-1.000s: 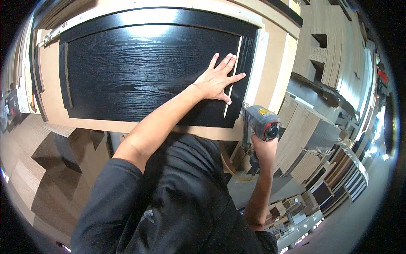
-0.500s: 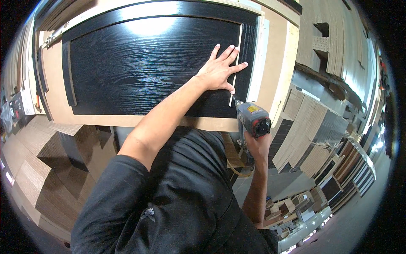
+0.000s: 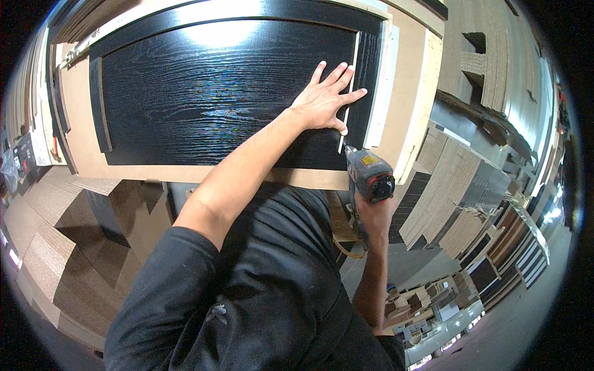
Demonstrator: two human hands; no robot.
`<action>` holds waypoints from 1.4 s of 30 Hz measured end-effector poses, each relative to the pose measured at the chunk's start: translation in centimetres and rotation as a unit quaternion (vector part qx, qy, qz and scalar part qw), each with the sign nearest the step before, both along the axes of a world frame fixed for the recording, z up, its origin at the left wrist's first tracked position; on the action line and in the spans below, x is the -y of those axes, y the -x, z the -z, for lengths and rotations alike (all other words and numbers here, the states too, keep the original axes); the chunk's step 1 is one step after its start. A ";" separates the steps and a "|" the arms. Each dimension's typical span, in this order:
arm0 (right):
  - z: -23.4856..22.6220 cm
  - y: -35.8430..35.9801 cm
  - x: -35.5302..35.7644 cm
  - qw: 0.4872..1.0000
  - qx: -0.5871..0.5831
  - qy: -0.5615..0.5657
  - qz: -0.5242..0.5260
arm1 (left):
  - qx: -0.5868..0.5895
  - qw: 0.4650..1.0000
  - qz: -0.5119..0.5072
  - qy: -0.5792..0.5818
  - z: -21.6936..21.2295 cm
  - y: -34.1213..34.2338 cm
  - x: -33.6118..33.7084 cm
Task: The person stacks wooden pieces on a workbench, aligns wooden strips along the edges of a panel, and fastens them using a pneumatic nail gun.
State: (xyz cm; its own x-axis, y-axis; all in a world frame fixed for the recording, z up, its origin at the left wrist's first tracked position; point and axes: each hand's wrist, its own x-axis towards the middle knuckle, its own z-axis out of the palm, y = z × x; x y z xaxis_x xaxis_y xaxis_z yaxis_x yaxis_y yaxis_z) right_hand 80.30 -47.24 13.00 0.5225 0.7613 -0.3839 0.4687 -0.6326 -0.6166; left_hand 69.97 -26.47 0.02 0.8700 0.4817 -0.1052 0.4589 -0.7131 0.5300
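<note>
A black wood-grain panel door with a raised frame lies flat before me. Along the inner edge of its right frame rail runs a thin pale strip. My left hand rests with fingers spread on the panel, its fingertips across the strip and rail. In my right hand is a grey nail gun with a yellow label and a dark red-rimmed cap. Its nose is close to the strip's near end; whether they touch I cannot tell. A yellowish hose hangs below it.
Beneath the door is a tan board with pale wooden rails along its edges. Cardboard stacks stand at the left, and stacked panels at the right. A clear plastic bag is at the far left.
The nail gun's nose has shifted slightly down and right in the picture. My left hand stays spread over the strip, and the door appears a little shifted in view.
</note>
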 end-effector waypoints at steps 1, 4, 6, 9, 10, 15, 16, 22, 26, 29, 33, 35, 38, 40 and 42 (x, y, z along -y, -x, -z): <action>0.0 0.2 0.1 0.999 0.031 -0.004 -0.006 | 0.005 1.000 -0.002 0.000 0.0 0.0 0.0; -0.7 0.3 -0.9 0.999 0.045 0.008 -0.028 | 0.006 1.000 -0.005 -0.005 0.0 0.0 -0.2; 0.4 -0.1 0.1 0.999 0.028 0.014 -0.006 | -0.001 1.000 -0.001 -0.005 0.0 0.1 -0.2; 0.0 -0.9 0.7 0.995 -0.044 0.047 0.079 | 0.011 1.000 0.002 0.002 0.0 0.2 -0.4; -0.8 -1.4 1.0 0.982 -0.096 0.079 0.140 | 0.011 1.000 0.001 -0.002 -0.1 0.3 -0.3; 1.3 -6.2 3.8 0.938 -0.163 0.064 0.299 | 0.071 0.996 -0.024 0.055 0.1 0.7 -1.7; 2.7 -7.2 4.9 0.934 -0.175 0.052 0.306 | 0.082 0.993 -0.038 0.081 -0.1 0.7 -2.7; 6.8 -9.1 7.0 0.957 0.008 -0.138 0.256 | 0.100 0.985 -0.110 -0.088 -3.2 -0.6 -15.4; 6.3 -9.9 5.9 0.974 0.165 0.013 0.152 | -0.022 0.968 -0.142 -0.205 -2.2 -0.9 -25.3; 6.9 -9.5 3.3 0.964 0.189 0.072 0.173 | -0.164 0.970 -0.105 -0.146 -3.2 -2.5 -28.6; 7.5 -8.7 1.7 0.944 0.204 0.185 0.182 | -0.046 0.963 -0.127 -0.233 -1.4 -3.1 -30.5; 8.7 -8.5 1.3 0.948 0.222 0.152 0.169 | -0.085 0.964 -0.156 -0.199 -2.0 -3.1 -32.0; 8.4 -8.3 -0.8 0.943 0.205 0.192 0.179 | -0.160 0.972 -0.116 -0.127 -1.9 -1.9 -34.7; 9.9 -8.6 -0.6 0.931 0.226 0.219 0.182 | -0.147 0.975 -0.084 -0.144 -0.8 -2.1 -34.9; 12.0 -9.1 1.5 0.936 0.266 0.158 0.168 | -0.147 0.977 -0.083 -0.131 -1.7 -2.8 -34.2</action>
State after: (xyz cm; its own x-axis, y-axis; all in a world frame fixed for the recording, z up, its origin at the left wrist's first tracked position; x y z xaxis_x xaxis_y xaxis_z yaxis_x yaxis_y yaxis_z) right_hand 89.42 -48.76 0.96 0.8931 0.4123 -0.1799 0.3981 -0.9106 -0.1109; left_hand 72.78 7.72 1.68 0.7288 0.6571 -0.1925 0.6842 -0.7099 0.1669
